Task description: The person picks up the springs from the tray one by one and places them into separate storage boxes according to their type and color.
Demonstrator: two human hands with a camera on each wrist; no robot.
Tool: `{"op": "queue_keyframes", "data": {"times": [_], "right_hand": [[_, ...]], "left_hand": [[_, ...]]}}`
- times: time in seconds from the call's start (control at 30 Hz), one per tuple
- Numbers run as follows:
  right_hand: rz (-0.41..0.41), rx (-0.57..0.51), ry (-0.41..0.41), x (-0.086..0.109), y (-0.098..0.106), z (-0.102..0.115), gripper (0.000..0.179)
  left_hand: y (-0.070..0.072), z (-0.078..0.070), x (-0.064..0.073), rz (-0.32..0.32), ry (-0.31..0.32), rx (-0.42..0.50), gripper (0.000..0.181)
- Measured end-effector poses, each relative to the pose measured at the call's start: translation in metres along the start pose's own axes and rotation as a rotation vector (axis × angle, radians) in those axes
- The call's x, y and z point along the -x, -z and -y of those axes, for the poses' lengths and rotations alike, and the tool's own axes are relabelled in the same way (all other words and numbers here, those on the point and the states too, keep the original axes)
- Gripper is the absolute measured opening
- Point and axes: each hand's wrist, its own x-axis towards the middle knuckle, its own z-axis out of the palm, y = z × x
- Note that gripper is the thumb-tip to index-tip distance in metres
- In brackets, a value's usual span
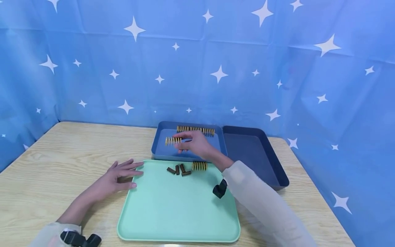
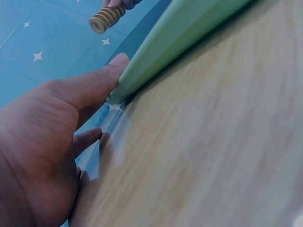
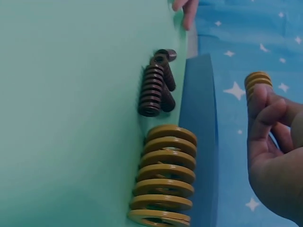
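The right hand (image 1: 195,144) pinches a yellow spring (image 1: 173,140) over a blue tray (image 1: 158,151). Below it, brown springs (image 1: 179,170) lie on a mint-green tray (image 1: 172,212). Behind the hands hangs blue, white-starred cloth (image 1: 197,61).

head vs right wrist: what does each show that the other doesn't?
Head only: the wooden table, the dark empty bin, the row of yellow springs at the blue tray's far wall, and the whole left hand lying flat at the green tray's edge.
Right wrist only: coil detail of the yellow spring on the green tray.
Both: the green tray, the brown springs, the right hand pinching a yellow spring.
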Motion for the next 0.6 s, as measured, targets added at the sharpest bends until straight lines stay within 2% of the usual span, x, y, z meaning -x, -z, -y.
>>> {"op": "queue_keyframes", "data": {"times": [0.43,0.6], "right_hand": [[-0.032,-0.028,-0.061,-0.014,-0.002,0.004,0.037],[-0.054,-0.017,-0.06,-0.018,-0.004,0.002,0.035]], "left_hand": [[0.0,0.001,0.0,-0.006,-0.002,0.012,0.042],[-0.001,0.001,-0.001,-0.01,-0.001,0.015,0.042]]}}
